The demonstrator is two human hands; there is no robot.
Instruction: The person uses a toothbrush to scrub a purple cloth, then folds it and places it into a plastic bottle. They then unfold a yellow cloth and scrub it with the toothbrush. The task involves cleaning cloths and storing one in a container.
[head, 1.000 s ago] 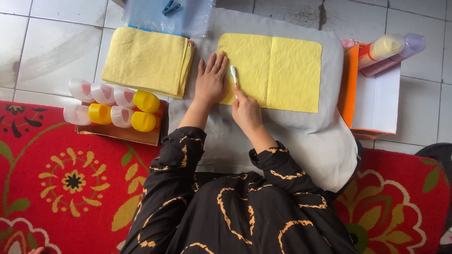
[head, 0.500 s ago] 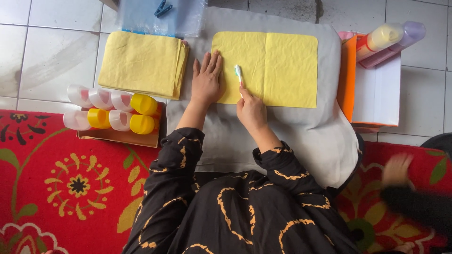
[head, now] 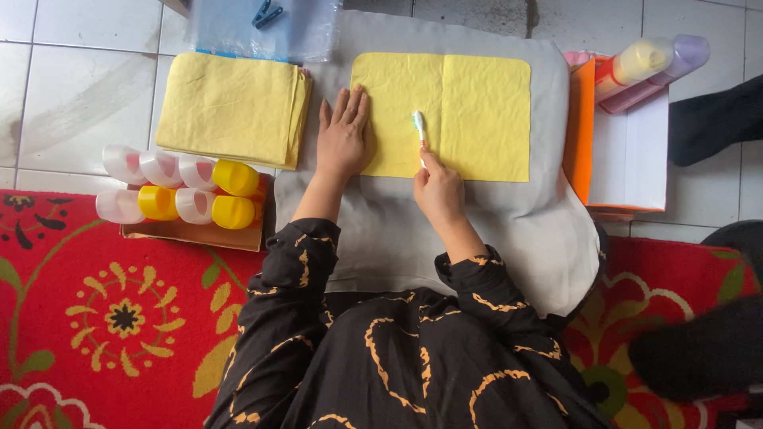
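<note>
Flat yellow cloth, left hand spread, right hand clamping toothbrush.

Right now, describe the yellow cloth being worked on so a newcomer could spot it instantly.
Find the grey pad on the tiled floor, above the red rug. The yellow cloth lies spread flat on it, with the left hand pressing its left edge and the right hand holding a toothbrush on it. Unlike the folded yellow stack to its left, it is a single opened sheet with a centre crease.
</note>
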